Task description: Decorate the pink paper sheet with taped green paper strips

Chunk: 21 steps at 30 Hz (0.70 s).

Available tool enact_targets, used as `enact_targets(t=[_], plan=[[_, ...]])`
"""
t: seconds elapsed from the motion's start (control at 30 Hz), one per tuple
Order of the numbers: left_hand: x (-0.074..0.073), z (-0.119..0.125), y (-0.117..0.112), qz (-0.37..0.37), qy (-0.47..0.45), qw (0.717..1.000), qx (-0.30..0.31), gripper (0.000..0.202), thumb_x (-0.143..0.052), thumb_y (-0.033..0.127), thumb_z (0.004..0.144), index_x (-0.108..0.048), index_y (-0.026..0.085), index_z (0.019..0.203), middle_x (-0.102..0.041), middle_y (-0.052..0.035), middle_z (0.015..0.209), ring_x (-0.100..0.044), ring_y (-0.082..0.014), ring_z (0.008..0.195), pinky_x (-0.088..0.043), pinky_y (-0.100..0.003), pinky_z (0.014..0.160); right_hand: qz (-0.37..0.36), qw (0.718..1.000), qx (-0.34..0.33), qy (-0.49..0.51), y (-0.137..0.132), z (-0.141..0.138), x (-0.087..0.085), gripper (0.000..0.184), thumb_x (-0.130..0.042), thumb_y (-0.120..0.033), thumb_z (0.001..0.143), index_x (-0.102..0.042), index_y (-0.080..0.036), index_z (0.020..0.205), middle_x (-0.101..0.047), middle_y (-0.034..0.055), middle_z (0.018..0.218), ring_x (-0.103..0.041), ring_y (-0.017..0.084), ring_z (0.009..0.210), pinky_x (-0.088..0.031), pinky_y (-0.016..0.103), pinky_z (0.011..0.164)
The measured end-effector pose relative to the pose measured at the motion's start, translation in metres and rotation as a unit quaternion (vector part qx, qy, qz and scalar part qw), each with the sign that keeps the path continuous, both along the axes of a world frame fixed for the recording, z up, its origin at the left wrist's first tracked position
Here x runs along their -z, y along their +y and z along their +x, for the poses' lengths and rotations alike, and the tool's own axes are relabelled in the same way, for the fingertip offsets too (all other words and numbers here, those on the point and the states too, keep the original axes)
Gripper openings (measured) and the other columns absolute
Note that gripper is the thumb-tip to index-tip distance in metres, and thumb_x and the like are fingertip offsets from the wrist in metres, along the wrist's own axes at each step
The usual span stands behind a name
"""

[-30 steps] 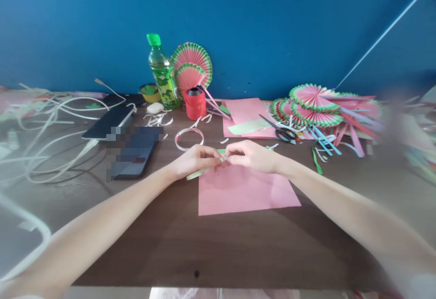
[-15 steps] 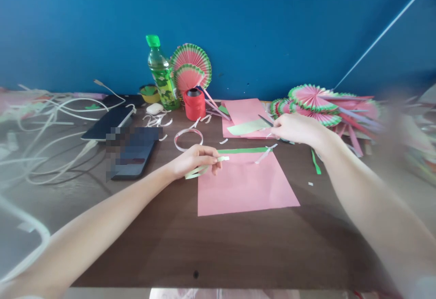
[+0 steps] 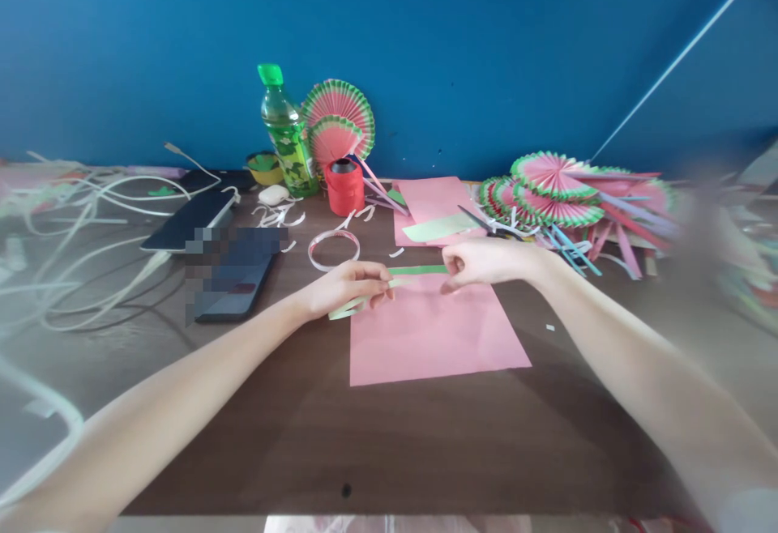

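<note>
My left hand (image 3: 352,286) is closed on a pale green paper strip (image 3: 348,309), which loops under the palm and pokes out past the fingertips. Below it lies a flat pink paper sheet (image 3: 438,334) with a green strip (image 3: 419,270) along its far edge. My right hand (image 3: 477,264) hovers at the sheet's far right corner, thumb and fingers pinched; what they hold, if anything, cannot be made out. Just behind that hand, scissors (image 3: 477,219) rest by a pale green paper piece (image 3: 434,228) on more pink sheets (image 3: 434,193).
A tape roll (image 3: 334,250), a red container (image 3: 344,187) and a green bottle (image 3: 285,140) stand beyond my left hand. Pleated paper fans (image 3: 556,185) pile up at the back right. Phones (image 3: 243,290) and white cables (image 3: 91,217) occupy the left side.
My right hand has left the scissors and come down and left to the pink sheet's far corner. A white strip seen there before is now hidden or taken. My left hand stays nearly still.
</note>
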<state>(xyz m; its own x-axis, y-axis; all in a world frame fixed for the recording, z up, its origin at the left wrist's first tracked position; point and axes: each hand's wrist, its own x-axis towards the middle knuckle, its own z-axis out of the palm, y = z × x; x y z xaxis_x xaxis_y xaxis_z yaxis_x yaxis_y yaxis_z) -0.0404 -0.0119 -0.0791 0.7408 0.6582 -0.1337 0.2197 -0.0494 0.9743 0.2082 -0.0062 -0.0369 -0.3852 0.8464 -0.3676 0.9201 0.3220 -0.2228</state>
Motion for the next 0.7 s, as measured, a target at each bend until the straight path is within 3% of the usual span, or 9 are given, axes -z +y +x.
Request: enact_targets(t=[0.2, 0.37, 0.5, 0.6, 0.7], plan=[[-0.003, 0.000, -0.001, 0.027, 0.020, 0.999, 0.019, 0.021, -0.051, 0.032, 0.078, -0.057, 0.012, 0.075, -0.053, 0.0001, 0.063, -0.047, -0.0079, 0.057, -0.035, -0.020, 0.053, -0.082, 0.995, 0.045, -0.045, 0.013, 0.020, 0.006, 0.026, -0.060, -0.043, 0.063, -0.050, -0.020, 0.063, -0.051, -0.0010, 0.054, -0.046, 0.012, 0.049, -0.030, 0.024, 0.044], [-0.003, 0.000, -0.001, 0.024, 0.025, 0.999, 0.021, 0.022, -0.049, 0.033, 0.078, -0.056, 0.012, 0.074, -0.053, -0.0001, 0.064, -0.044, -0.0069, 0.054, -0.033, -0.020, 0.050, -0.125, 0.982, 0.141, -0.013, 0.023, 0.057, 0.001, 0.018, -0.065, -0.028, 0.061, -0.051, -0.018, 0.056, -0.057, 0.0012, 0.057, -0.049, 0.010, 0.049, -0.037, 0.024, 0.047], [-0.002, 0.000, 0.001, 0.003, 0.002, 1.000, 0.004, 0.022, -0.052, 0.033, 0.077, -0.056, 0.012, 0.073, -0.054, -0.0006, 0.064, -0.043, -0.0062, 0.051, -0.032, -0.019, 0.047, -0.067, 0.973, 0.216, -0.041, 0.021, 0.074, -0.013, 0.017, -0.063, -0.023, 0.062, -0.052, -0.017, 0.051, -0.050, -0.0005, 0.044, -0.041, 0.009, 0.039, -0.032, 0.025, 0.042], [-0.003, -0.001, 0.005, -0.031, -0.036, 0.999, -0.015, 0.019, -0.053, 0.029, 0.075, -0.056, 0.011, 0.070, -0.053, -0.0003, 0.061, -0.043, -0.0058, 0.048, -0.032, -0.020, 0.046, -0.018, 0.978, 0.206, 0.003, 0.017, 0.074, -0.026, 0.016, -0.056, -0.026, 0.071, -0.057, -0.017, 0.058, -0.049, -0.0008, 0.043, -0.042, 0.010, 0.038, -0.033, 0.025, 0.044], [-0.011, -0.002, 0.007, -0.043, -0.078, 0.995, -0.034, 0.014, -0.052, 0.024, 0.074, -0.056, 0.011, 0.071, -0.054, -0.0010, 0.062, -0.046, -0.0070, 0.054, -0.033, -0.019, 0.048, 0.060, 0.977, 0.181, 0.098, 0.012, 0.060, -0.033, 0.020, -0.050, -0.034, 0.077, -0.062, -0.017, 0.076, -0.056, 0.0003, 0.051, -0.047, 0.011, 0.042, -0.034, 0.025, 0.046]])
